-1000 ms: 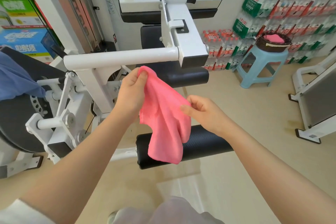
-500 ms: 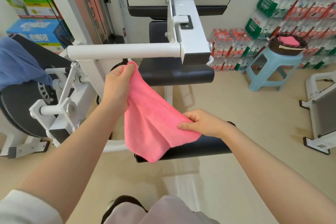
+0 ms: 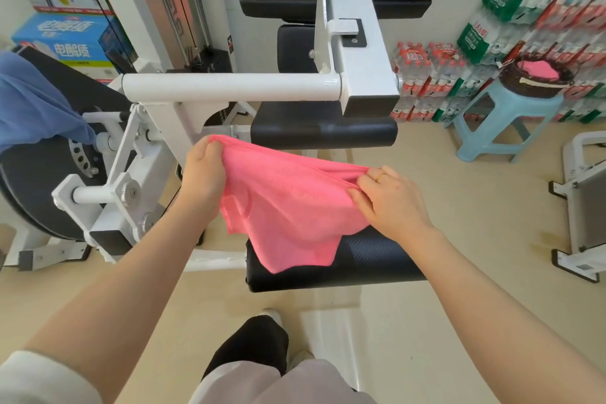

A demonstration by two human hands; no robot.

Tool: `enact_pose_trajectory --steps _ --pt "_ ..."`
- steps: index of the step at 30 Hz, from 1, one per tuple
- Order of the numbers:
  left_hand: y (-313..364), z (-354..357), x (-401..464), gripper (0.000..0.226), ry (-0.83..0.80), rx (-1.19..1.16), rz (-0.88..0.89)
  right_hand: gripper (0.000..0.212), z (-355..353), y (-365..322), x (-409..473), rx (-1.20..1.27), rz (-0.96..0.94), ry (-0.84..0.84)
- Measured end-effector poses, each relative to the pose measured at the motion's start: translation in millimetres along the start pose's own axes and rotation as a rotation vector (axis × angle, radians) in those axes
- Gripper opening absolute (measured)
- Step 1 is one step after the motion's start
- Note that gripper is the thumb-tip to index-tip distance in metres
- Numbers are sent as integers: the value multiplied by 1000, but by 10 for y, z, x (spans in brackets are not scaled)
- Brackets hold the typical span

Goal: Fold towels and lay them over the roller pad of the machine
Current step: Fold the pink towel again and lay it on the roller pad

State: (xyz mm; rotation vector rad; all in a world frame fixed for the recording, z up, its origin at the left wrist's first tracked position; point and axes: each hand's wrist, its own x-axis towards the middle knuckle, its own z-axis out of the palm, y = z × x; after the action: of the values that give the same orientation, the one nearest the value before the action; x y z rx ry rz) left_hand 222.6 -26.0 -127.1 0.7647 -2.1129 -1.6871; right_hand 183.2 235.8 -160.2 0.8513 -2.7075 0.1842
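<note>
Single head view, looking forward-down, close over hands.

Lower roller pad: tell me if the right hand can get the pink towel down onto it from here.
Probably yes. The right hand grips the pink towel directly above the lower roller pad, with nothing between; the towel's hanging corner already drapes over the pad.

A pink towel (image 3: 292, 207) is stretched between two hands above the black roller pad (image 3: 367, 262) of a white machine (image 3: 360, 75). The left hand (image 3: 205, 174) pinches one upper corner, left of the pad; the right hand (image 3: 390, 202) grips the other edge over the pad. The towel's lower corner hangs against the pad's front. Far right of the pad, a blue stool (image 3: 501, 121) carries a dark basket (image 3: 537, 79).
</note>
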Motion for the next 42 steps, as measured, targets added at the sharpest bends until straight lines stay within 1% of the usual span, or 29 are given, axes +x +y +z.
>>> enact_pose_trajectory --steps 3,5,7,8,10,11,13,16,18,21,24,26,28,30,31,34,36,37,39,42 --pt "-63 34 134 34 -146 108 74 33 41 78 90 52 130 59" --pt "-67 61 227 33 -238 161 106 24 34 134 180 203 266 78" --pt "-54 67 343 30 -278 167 111 21 5 208 287 350 361 23" --pt "-55 68 398 29 -297 183 118 23 -2 256 335 329 348 -37" --pt "-56 77 471 28 -355 248 145 26 18 327 418 184 261 -177" --pt "-67 88 512 28 -382 270 157 27 41 344 453 125 237 -219" --pt "-91 122 604 31 -412 290 156 30 91 347 533 69 244 -230" --pt "-127 162 758 33 -403 282 139 28 182 349 681 -12 284 -197" --pt "-172 171 814 31 -400 274 143 26 243 368 795 -31 334 -132" --pt "-224 147 879 27 -431 275 165 27 298 380 898 4 392 -40" --pt "-251 114 901 27 -440 244 152 29 304 332 827 56 394 -41" --pt "-309 98 840 26 -438 281 140 28 327 334 673 63 358 -95" --pt "-424 87 762 24 -468 332 98 23 382 391 493 60 331 -213" --pt "-559 88 650 23 -525 375 35 21 414 443 337 123 367 -347" --pt "-631 95 583 23 -541 391 3 20 420 458 263 179 401 -388" --pt "-794 123 331 20 -523 382 -70 13 415 469 7 400 510 -386" --pt "-840 125 155 21 -506 301 -111 11 377 456 -194 557 568 -404" --pt "-847 124 67 23 -498 261 -116 10 358 450 -299 597 570 -427" --pt "-853 126 -105 22 -476 239 -109 10 339 459 -499 578 518 -460" --pt "-931 122 -380 20 -452 344 -113 11 323 467 -770 468 414 -449"
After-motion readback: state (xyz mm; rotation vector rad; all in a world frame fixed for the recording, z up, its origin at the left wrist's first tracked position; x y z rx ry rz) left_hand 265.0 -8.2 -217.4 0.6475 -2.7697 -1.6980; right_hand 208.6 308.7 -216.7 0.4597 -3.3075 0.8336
